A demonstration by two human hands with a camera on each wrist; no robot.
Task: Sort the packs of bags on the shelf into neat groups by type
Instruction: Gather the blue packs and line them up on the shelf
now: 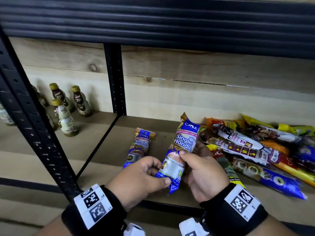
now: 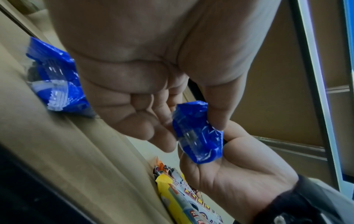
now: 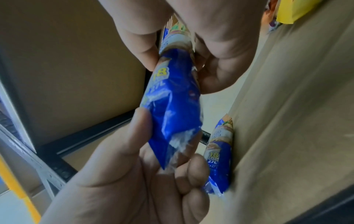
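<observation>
1. While both hands hold it above the shelf (image 1: 105,133), the Singlet Handle pack (image 1: 179,154) points its long axis away from the person; the matching pack (image 1: 139,147) lies just left.
2. Left hand (image 1: 141,178) pinches the pack's near blue end; right hand (image 1: 202,172) grips its middle.
3. Unsorted pile (image 1: 255,147) lies right, bottles (image 1: 68,108) far left; nothing seems to block the leftward path.

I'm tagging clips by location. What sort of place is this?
Probably a shop or stockroom: a black metal rack with wooden shelf boards, a jumbled pile of printed garbage-bag packs, and gold-capped drink bottles in the next bay.
</observation>
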